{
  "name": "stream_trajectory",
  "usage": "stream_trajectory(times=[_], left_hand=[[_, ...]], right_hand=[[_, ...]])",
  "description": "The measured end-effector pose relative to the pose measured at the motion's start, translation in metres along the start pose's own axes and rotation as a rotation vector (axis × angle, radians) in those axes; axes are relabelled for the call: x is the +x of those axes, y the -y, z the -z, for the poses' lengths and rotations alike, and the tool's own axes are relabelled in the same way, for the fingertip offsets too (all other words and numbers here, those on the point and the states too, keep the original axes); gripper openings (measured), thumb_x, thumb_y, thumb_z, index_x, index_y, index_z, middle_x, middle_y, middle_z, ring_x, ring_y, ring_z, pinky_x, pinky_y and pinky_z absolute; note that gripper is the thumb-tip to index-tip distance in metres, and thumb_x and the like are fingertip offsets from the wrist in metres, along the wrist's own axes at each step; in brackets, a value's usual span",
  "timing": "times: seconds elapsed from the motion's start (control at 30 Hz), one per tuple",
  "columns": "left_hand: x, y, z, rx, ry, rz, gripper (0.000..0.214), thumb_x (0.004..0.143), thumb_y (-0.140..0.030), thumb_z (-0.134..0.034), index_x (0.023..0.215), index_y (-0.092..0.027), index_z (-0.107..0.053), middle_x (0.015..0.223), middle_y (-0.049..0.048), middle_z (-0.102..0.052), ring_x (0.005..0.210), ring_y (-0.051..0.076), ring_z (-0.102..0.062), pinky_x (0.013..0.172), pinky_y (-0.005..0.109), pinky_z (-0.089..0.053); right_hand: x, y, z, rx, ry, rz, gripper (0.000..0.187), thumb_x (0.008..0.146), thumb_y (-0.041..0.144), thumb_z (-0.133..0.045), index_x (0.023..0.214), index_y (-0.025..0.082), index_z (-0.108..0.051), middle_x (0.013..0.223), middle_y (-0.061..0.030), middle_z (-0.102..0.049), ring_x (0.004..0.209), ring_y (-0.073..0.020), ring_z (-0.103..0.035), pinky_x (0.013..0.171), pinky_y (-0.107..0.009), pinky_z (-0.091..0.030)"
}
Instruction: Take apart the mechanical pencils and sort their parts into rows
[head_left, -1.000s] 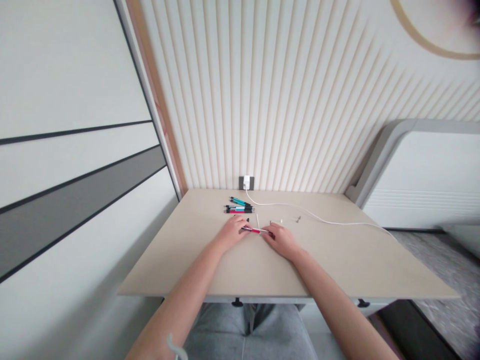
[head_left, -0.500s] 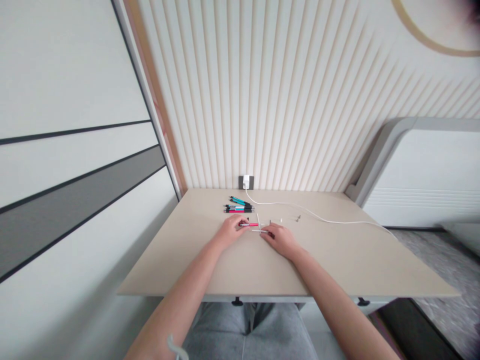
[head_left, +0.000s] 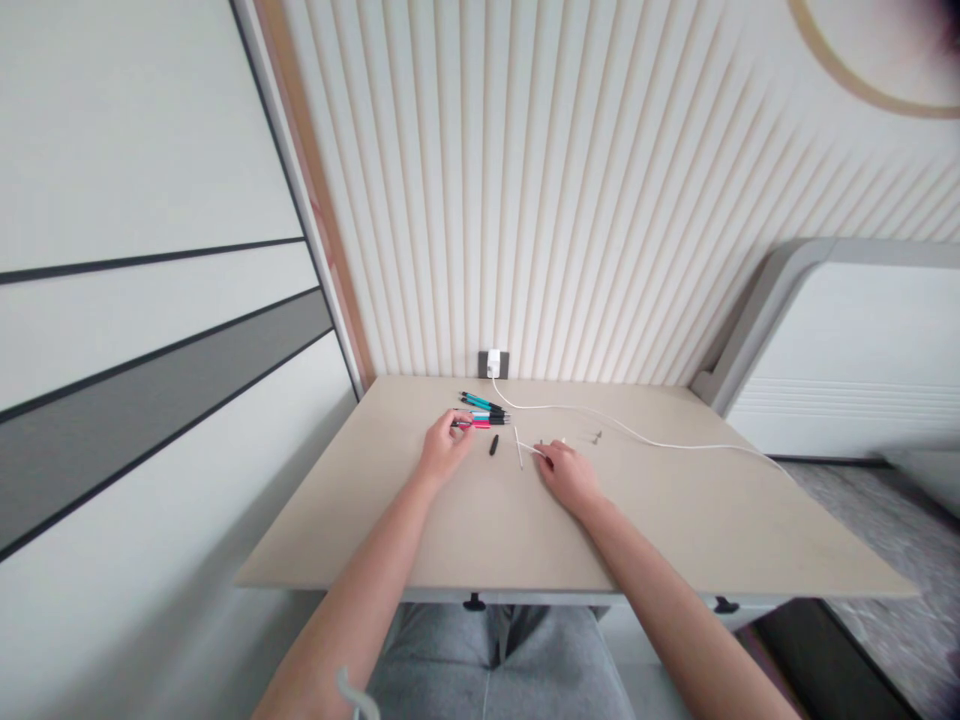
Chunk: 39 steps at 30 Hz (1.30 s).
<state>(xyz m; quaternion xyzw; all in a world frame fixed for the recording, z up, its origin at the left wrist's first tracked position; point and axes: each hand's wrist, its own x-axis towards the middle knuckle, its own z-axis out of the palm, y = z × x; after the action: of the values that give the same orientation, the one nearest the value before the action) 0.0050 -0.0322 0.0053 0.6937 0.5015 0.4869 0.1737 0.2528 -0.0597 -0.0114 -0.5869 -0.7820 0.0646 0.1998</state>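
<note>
My left hand (head_left: 444, 446) is closed on a pink pen barrel (head_left: 464, 424), close beside a row of pens (head_left: 498, 418) with black, white and pink parts. Behind that row lie teal pens (head_left: 477, 401) with black ends. A thin white pen refill juts left from the pinched fingers of my right hand (head_left: 568, 472). It passes near a second white refill (head_left: 520, 456) lying on the table. Between my hands rests a short black pen part (head_left: 494, 445). Small metal pieces (head_left: 597, 438) lie beyond my right hand, and a tiny pale piece is partly hidden there.
The beige table (head_left: 360, 510) stands against a ribbed wall. A white charger (head_left: 493, 363) sits in the wall socket, and its white cable (head_left: 645, 435) runs across the back to the right edge.
My left hand has moved left and away from me with the pink barrel, uncovering the black part. My right hand has shifted slightly right with its refill.
</note>
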Motion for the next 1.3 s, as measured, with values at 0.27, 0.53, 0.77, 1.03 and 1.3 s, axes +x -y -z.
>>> stream_trajectory(times=[0.27,0.53,0.77,1.03,1.3], left_hand=[[0.004,0.012,0.014,0.128,-0.064,0.167,0.022,0.078,-0.025,-0.059,0.098,-0.021,-0.050,0.075,-0.0019,-0.063,0.064,0.014,-0.060,0.061,0.024,-0.046],[0.000,0.022,0.012,0.338,0.076,0.147,0.042,0.083,-0.018,-0.051,0.123,-0.020,-0.040,0.064,-0.0026,-0.058,0.058,0.019,-0.058,0.055,0.025,-0.038],[-0.003,0.028,0.010,0.487,0.171,0.100,0.041,0.084,-0.022,-0.055,0.123,-0.023,-0.043,0.070,-0.0005,-0.062,0.063,0.020,-0.062,0.061,0.026,-0.041],[-0.004,0.027,0.006,0.578,0.178,0.068,0.025,0.088,-0.031,-0.053,0.112,-0.024,-0.052,0.069,0.0023,-0.064,0.067,0.023,-0.063,0.067,0.029,-0.042],[-0.003,0.021,0.013,0.562,0.254,-0.036,0.028,0.090,-0.035,-0.051,0.116,-0.027,-0.058,0.079,0.0031,-0.068,0.070,0.021,-0.063,0.067,0.028,-0.042]], right_hand=[[0.000,0.001,0.000,-0.008,0.018,0.005,0.026,0.096,0.031,-0.044,0.105,0.028,-0.068,0.094,-0.0050,-0.066,0.082,-0.0178,-0.062,0.067,-0.025,-0.038],[0.001,0.000,-0.002,0.009,0.015,-0.002,0.023,0.096,0.034,-0.046,0.099,0.025,-0.067,0.095,-0.0046,-0.066,0.082,-0.0172,-0.061,0.068,-0.026,-0.038],[0.001,-0.001,-0.001,0.018,0.018,0.001,0.024,0.096,0.034,-0.045,0.102,0.025,-0.067,0.095,-0.0045,-0.067,0.084,-0.0178,-0.062,0.069,-0.026,-0.038],[0.001,0.000,-0.002,0.023,0.013,0.007,0.022,0.095,0.032,-0.046,0.100,0.025,-0.067,0.095,-0.0044,-0.067,0.084,-0.0178,-0.062,0.070,-0.026,-0.038],[0.001,-0.002,-0.002,0.017,0.023,0.009,0.022,0.095,0.032,-0.046,0.097,0.024,-0.066,0.095,-0.0043,-0.066,0.085,-0.0175,-0.061,0.070,-0.026,-0.037]])
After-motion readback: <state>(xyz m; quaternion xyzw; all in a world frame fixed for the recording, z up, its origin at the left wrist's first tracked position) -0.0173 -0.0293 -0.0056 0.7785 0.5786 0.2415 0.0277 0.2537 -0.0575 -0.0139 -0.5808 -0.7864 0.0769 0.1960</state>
